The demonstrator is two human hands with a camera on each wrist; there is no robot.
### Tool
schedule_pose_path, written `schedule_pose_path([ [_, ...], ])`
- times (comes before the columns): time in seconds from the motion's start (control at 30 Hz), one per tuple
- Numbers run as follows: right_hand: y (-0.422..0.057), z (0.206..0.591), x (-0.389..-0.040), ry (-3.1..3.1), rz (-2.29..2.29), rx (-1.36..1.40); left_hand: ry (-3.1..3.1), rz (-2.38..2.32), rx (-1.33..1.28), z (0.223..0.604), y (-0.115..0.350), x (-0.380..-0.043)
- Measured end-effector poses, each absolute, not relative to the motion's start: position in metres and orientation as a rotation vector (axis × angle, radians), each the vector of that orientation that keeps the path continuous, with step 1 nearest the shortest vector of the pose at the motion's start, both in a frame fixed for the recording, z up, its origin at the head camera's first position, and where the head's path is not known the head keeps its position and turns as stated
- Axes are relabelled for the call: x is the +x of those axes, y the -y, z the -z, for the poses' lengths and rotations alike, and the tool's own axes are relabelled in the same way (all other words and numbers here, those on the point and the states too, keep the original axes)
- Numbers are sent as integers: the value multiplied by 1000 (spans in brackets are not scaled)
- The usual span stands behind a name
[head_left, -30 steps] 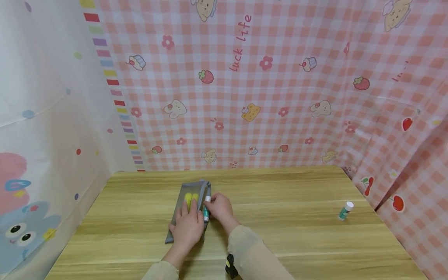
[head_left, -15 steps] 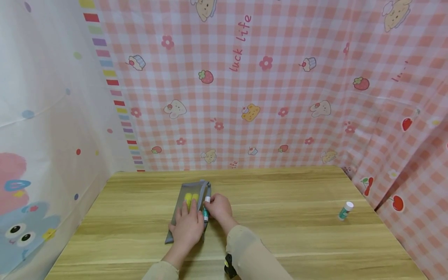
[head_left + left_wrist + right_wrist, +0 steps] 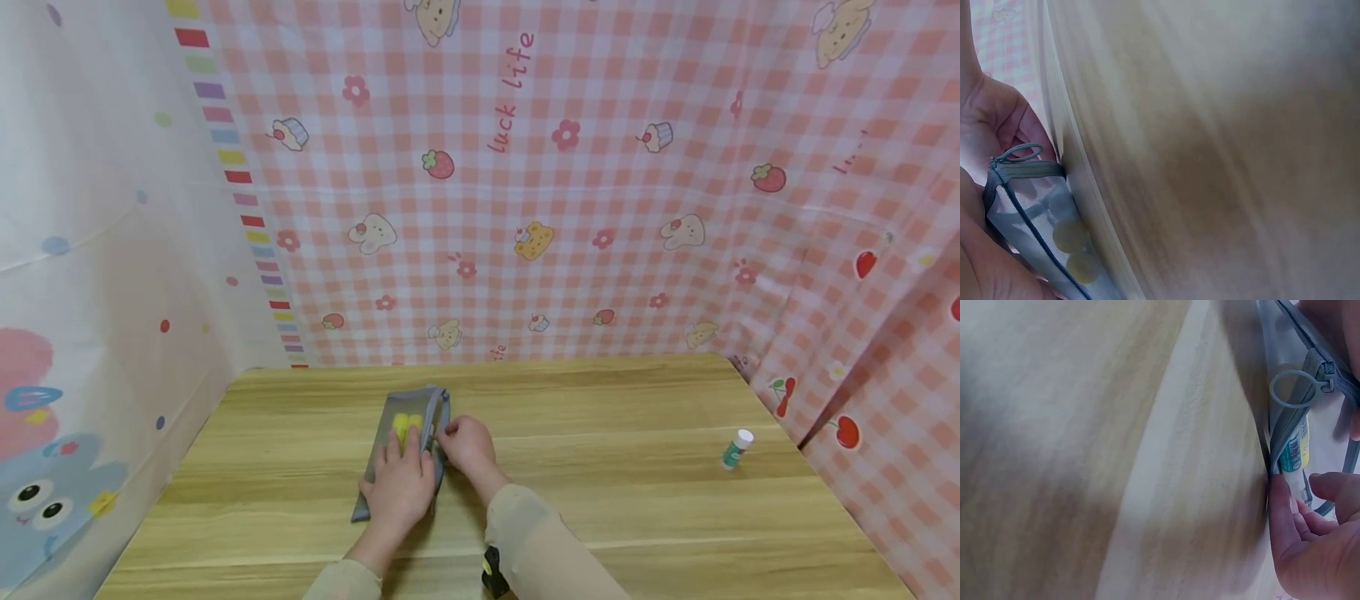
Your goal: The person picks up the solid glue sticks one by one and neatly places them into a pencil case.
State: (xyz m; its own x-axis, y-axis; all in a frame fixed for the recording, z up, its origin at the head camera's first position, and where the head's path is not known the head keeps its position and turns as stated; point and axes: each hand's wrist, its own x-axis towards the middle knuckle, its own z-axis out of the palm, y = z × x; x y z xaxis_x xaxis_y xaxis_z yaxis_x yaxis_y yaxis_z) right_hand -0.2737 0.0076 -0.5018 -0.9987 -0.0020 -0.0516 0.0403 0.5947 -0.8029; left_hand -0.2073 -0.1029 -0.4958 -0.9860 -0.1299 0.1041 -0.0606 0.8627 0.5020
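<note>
A grey mesh zipper pouch (image 3: pixel 381 467) lies on the table with its zipper side open toward the right. Two yellow sticks (image 3: pixel 401 425) show through the mesh. My left hand (image 3: pixel 400 487) rests flat on the pouch, its fingers extended over the yellow sticks. At the opening, my right hand (image 3: pixel 467 443) pinches the white end of a green-labelled glue stick (image 3: pixel 1291 453), whose body is inside the pouch beside a yellow one. The head view hides most of this stick. A ring-shaped zipper pull (image 3: pixel 1294 389) hangs at the near end of the zipper.
Another green-and-white glue stick (image 3: pixel 737 450) stands on the wooden table (image 3: pixel 600 500) far to the right. A pink checked cloth (image 3: pixel 555 192) hangs behind the table, and a white patterned cloth (image 3: pixel 112 275) hangs along the left.
The glue stick at my right hand has gone deeper into the pouch, and its white end is no longer plain in the head view. My left hand keeps its place on the pouch.
</note>
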Motion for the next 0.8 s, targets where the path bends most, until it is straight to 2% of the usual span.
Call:
schedule_pose_path([
  [0.8,-28,503,-253,-2493,1779,-115,2916,777,144,496,104,-206],
])
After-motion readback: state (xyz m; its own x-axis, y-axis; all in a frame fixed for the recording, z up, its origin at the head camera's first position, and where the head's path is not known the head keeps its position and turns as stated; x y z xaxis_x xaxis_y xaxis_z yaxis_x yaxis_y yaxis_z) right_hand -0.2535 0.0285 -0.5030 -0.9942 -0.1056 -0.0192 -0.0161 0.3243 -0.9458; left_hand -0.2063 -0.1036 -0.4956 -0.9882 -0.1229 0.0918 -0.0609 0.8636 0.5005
